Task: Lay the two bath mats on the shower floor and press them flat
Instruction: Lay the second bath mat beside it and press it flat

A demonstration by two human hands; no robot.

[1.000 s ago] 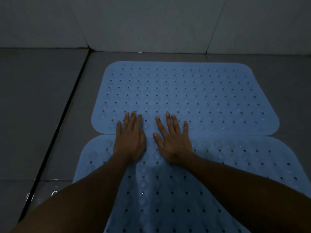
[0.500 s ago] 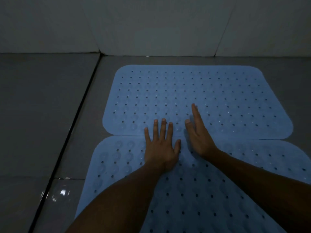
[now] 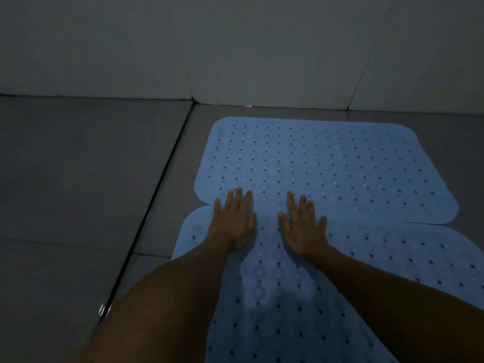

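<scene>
Pressing flat: both hands lie palm-down across the seam where the two blue mats meet. Left hand, fingers straight and slightly spread, tips on the far mat, palm and heel on the near mat. Grip holds nothing; it only presses. Right hand the same: fingers extended, thumb out to the side, tips over the far mat's near edge, heel on the near mat. Nothing held there either. Hands near each other, apart, a strip of mat showing between them.

Far mat lies flat on the floor, long side running left to right, rounded corners, its far edge near the base of the wall but not touching it. Rows of small drain holes and pale round suction bumps over the whole face.

Near mat sits just in front of it, edges meeting or slightly overlapped along the seam; which lies on top I cannot tell. Its left corner shows rounded, beside the left hand. Between the forearms its surface looks faintly rippled rather than fully flat. Its right and near ends run out of view.

Floor is grey tile, with a dark grout line running diagonally left of the mats. Wall tiled pale. Light dim, fine detail poor.
</scene>
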